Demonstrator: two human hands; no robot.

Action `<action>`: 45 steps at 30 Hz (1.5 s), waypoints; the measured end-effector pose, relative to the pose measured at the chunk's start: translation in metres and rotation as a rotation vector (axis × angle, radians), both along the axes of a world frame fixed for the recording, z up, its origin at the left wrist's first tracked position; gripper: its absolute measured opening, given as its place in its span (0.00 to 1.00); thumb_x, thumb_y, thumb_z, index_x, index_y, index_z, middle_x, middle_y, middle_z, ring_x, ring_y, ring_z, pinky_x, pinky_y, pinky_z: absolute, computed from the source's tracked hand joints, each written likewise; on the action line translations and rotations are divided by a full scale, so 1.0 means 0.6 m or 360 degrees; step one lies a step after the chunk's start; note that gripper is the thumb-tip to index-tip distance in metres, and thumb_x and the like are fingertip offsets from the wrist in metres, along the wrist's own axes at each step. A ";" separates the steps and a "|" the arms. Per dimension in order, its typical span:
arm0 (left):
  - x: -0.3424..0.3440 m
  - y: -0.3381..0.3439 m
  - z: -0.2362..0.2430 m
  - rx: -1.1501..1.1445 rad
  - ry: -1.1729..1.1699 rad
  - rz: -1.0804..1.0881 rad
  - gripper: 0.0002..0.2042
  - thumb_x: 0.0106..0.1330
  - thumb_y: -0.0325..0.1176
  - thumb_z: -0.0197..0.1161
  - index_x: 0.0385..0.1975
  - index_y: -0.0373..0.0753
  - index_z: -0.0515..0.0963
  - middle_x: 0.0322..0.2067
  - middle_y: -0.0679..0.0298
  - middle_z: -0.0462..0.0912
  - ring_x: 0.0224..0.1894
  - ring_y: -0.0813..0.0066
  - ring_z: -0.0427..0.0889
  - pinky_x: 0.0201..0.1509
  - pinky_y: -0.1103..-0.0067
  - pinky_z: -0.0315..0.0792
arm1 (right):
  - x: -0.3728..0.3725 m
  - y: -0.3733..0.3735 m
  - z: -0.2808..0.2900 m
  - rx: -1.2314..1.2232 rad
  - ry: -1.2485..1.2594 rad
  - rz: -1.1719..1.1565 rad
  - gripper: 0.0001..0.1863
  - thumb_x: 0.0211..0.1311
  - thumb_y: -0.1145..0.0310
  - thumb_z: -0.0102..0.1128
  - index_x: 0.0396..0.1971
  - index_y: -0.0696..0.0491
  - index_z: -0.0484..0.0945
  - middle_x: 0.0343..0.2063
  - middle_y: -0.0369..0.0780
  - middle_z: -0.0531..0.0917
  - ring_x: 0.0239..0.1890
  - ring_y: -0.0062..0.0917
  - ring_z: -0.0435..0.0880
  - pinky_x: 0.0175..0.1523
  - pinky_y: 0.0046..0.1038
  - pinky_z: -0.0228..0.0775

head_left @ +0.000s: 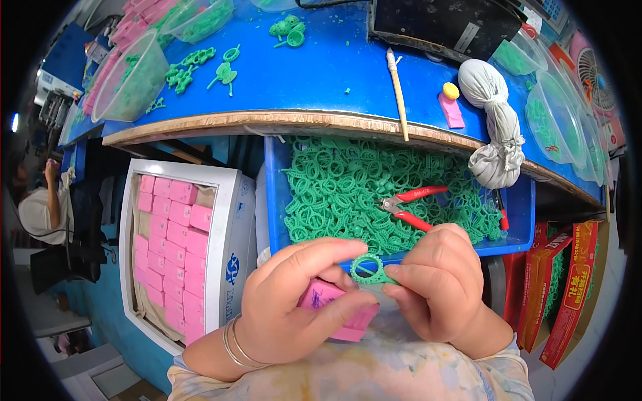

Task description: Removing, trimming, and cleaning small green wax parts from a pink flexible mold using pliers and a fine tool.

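My left hand (281,304) is closed around a pink rubber-like block (354,322) with a dark handwritten mark. In my right hand (441,287), thumb and finger pinch a green ring-shaped piece (380,276) by its short stem. The ring has a beaded edge and a bar across its opening; it is close to my left fingertips, and I cannot tell whether they touch it. Just beyond both hands, a blue bin (277,194) holds a heap of similar green rings (334,200). Red-handled cutters (420,194) lie on that heap, jaws pointing left.
A white box (237,220) of pink blocks stands at left. Across the blue worktable (267,87) are loose green pieces, a thin wooden-handled tool (398,93), a tied cloth bag (491,120) and clear bowls (134,83). Red cartons (568,301) stand at right. Another person sits far left.
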State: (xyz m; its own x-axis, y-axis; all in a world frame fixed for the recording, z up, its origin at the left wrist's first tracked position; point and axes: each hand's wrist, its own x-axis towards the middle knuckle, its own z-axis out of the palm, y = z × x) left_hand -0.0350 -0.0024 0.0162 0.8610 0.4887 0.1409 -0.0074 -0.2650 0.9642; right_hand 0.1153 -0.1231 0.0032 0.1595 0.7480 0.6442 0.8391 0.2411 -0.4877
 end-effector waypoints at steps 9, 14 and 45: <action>0.001 0.013 0.002 0.0128 0.0169 -0.0190 0.16 0.52 0.22 0.67 0.42 0.30 0.76 0.37 0.54 0.78 0.38 0.71 0.80 0.39 0.81 0.74 | -0.003 -0.002 -0.002 -0.0036 0.0213 0.0073 0.13 0.38 0.72 0.68 0.27 0.58 0.77 0.21 0.38 0.75 0.22 0.28 0.72 0.28 0.29 0.60; 0.007 0.013 -0.003 0.0209 0.0038 -0.0127 0.15 0.51 0.29 0.69 0.39 0.36 0.78 0.32 0.57 0.80 0.27 0.75 0.80 0.31 0.82 0.74 | -0.004 -0.002 -0.001 -0.0053 0.0214 0.0067 0.13 0.38 0.72 0.68 0.27 0.58 0.77 0.21 0.38 0.75 0.22 0.29 0.71 0.28 0.29 0.61; 0.010 0.011 -0.001 0.0284 0.0031 -0.0165 0.14 0.45 0.22 0.70 0.35 0.34 0.79 0.27 0.58 0.81 0.26 0.74 0.80 0.27 0.82 0.71 | -0.016 -0.010 -0.012 -0.0490 0.1472 0.0142 0.08 0.61 0.73 0.52 0.23 0.59 0.72 0.18 0.40 0.74 0.22 0.29 0.72 0.27 0.27 0.62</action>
State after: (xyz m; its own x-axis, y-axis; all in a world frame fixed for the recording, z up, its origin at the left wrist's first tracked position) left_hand -0.0291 0.0043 0.0155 0.9089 0.3659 0.2000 -0.0252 -0.4306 0.9022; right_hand 0.1059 -0.1292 -0.0042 0.4380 0.8964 0.0680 0.0790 0.0370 -0.9962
